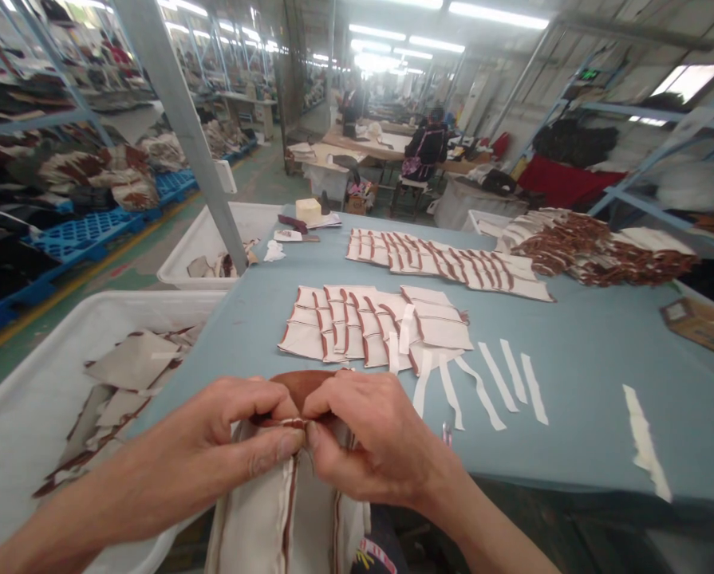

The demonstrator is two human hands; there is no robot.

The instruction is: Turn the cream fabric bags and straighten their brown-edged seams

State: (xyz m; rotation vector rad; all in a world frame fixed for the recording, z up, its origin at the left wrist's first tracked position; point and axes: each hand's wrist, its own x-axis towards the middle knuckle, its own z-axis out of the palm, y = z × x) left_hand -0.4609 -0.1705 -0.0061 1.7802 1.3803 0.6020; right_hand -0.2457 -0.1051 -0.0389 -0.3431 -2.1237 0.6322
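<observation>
A cream fabric piece with brown edging and raised seams (266,510) hangs between my hands at the front edge of the table. My left hand (242,430) pinches its upper brown edge near the middle seam, thumb on the near side. Right beside it, my right hand (362,430) grips the same edge, its fingertips almost touching the left ones. Behind the fingers, the brown inner side (302,387) curves up like an opening. Just beyond lies a fanned row of similar cream pieces (345,319), with white strips (449,391) to its right.
The blue-covered table (577,351) also carries a second row of pieces (440,259), a big stack (596,243), a cardboard box (704,327), a yellow block (308,210) and a lone strip (647,442). White bins (105,307) and a metal post (183,119) stand left. A person (427,147) sits farther back.
</observation>
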